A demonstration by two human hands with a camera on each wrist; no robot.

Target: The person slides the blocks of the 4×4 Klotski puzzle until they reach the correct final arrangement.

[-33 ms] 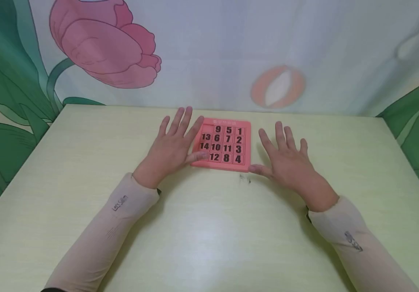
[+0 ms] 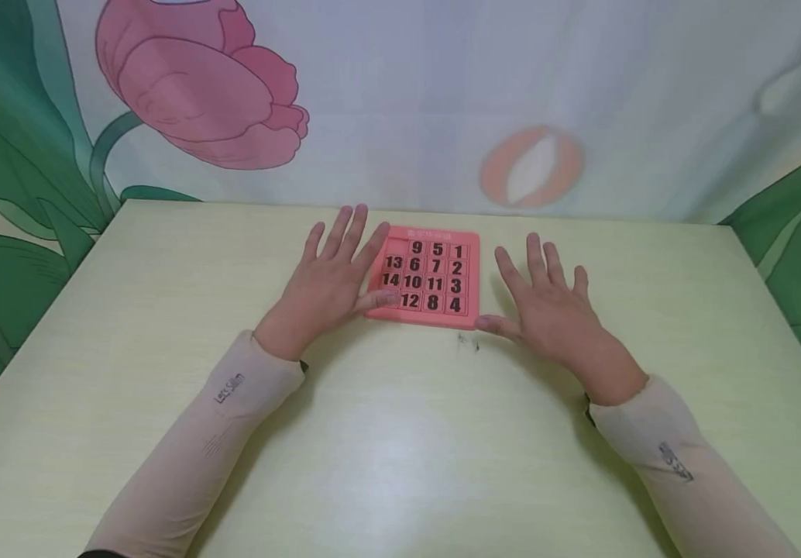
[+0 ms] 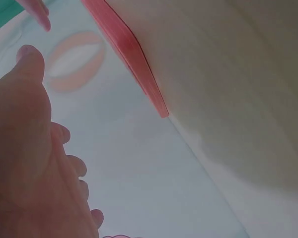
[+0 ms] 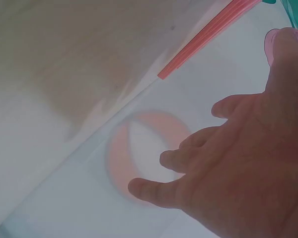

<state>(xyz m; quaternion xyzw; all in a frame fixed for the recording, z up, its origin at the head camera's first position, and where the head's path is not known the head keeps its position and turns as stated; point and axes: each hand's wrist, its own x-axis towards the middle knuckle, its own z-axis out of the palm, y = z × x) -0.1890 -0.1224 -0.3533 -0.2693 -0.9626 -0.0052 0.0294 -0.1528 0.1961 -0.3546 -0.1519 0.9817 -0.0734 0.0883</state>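
A pink sliding number puzzle point(image 2: 434, 284) lies flat on the table, its black-numbered tiles facing up. The top-left slot has no tile, and the bottom-left tile is partly hidden by a thumb. My left hand point(image 2: 327, 287) hovers over the puzzle's left side, fingers spread and straight. In the left wrist view a gap shows between that hand point(image 3: 27, 148) and the puzzle's edge point(image 3: 134, 54). To the right of the puzzle my right hand point(image 2: 554, 310) is also held up with spread fingers, its thumb near the bottom-right corner. Neither hand holds anything.
The pale table point(image 2: 386, 449) bears small dark marks point(image 2: 469, 342) just below the puzzle. Behind its far edge hangs a curtain point(image 2: 400, 101) printed with a pink flower and green leaves. Light sleeves point(image 2: 198, 442) cover both forearms.
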